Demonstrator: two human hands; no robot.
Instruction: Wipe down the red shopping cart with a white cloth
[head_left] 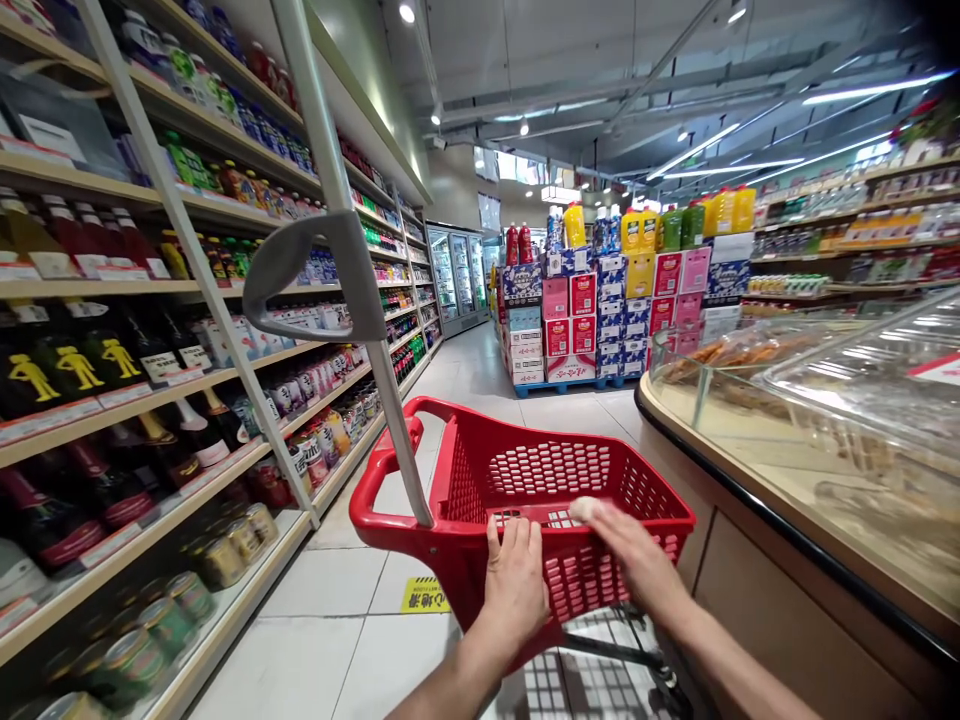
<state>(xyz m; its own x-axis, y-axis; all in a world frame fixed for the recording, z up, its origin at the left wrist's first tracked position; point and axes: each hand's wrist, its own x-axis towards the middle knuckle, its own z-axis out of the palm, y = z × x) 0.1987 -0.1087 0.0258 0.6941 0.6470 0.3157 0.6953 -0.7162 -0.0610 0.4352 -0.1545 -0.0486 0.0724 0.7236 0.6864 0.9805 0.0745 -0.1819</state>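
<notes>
A red plastic shopping basket (540, 470) sits in front of me on a wire trolley frame (600, 655). It looks empty inside. My left hand (514, 585) is closed over the near rim, fingers curled into the basket. To its right, my right hand (634, 555) lies on the same rim, its fingers together and folded over the edge. A grey pull handle (352, 270) rises on a slanted pole from the basket's near left side.
Shelves of bottles, jars and cans (150, 390) run along the left. A glass-topped food counter (825, 430) curves in on the right. A stack of drink cartons (600, 310) stands ahead, fridges (457, 275) behind. A yellow sticker (424, 595) marks the tiled floor.
</notes>
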